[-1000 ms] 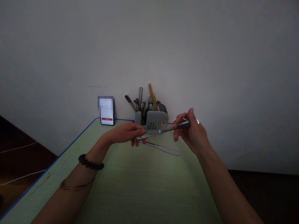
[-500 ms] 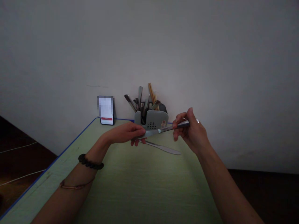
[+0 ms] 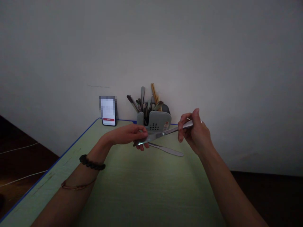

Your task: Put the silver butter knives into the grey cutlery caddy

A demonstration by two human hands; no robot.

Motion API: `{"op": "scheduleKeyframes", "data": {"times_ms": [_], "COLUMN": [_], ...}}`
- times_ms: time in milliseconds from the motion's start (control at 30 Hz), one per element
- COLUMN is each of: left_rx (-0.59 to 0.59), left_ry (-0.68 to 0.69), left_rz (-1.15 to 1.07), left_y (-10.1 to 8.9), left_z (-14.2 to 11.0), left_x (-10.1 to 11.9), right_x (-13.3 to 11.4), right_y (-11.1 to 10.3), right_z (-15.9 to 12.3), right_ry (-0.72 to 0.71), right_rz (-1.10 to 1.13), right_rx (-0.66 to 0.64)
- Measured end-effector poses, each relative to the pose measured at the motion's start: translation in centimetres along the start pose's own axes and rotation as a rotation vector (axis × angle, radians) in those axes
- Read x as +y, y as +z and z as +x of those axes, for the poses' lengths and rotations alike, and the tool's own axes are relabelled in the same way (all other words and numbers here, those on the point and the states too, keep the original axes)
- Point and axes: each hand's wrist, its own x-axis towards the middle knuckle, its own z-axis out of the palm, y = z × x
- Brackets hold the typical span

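Observation:
A shiny metal table knife (image 3: pixel 157 136) is held level above the table, between my two hands. My right hand (image 3: pixel 197 134) is closed around its handle, thumb pointing up. At the other end, my left hand (image 3: pixel 127 134) pinches the blade near its tip, fingers beneath and thumb on top. A second table knife (image 3: pixel 169 151) lies just below and behind, its blade pointing right; its handle end is hidden by my left fingers. Beyond the hands stands a grey cutlery holder (image 3: pixel 159 118) with several metal utensils (image 3: pixel 143 94) and wooden chopsticks (image 3: pixel 154 92) upright in it.
A phone (image 3: pixel 109 110) with a lit screen leans against the wall (image 3: pixel 213 63) at the back left. The pale green table (image 3: pixel 146 189) has a blue edge and reaches the wall. White cables (image 3: pixel 23 178) run over the dark floor at left.
The held knife has turned slightly in my hands, so light now glints near the blade tip. My right hand has shifted a little to the right.

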Motion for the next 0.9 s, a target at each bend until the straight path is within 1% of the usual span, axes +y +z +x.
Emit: {"op": "scheduleKeyframes", "data": {"times_ms": [133,200,333,533,900], "left_rx": [-0.053,-0.048,-0.036,-0.062,-0.299], "left_ry": [0.022,0.024,0.031,0.046,0.028], "left_rz": [0.030,0.044,0.000,-0.082,-0.255], "left_y": [0.2,0.3,0.4,0.4,0.8], "left_z": [0.0,0.0,0.1,0.0,-0.4], "left_x": [0.2,0.4,0.8,0.8,1.0], "right_x": [0.5,1.0,1.6,1.6,1.5], "right_y": [0.3,0.5,0.8,0.8,1.0], "right_z": [-0.1,-0.2,-0.4,-0.3,-0.4], "right_ry": [-0.012,0.021,0.130,0.103,0.130], "right_rz": [-0.001,-0.008,-0.028,0.003,0.031], "right_rx": [0.080,0.053,-0.065,-0.065,-0.087]}}
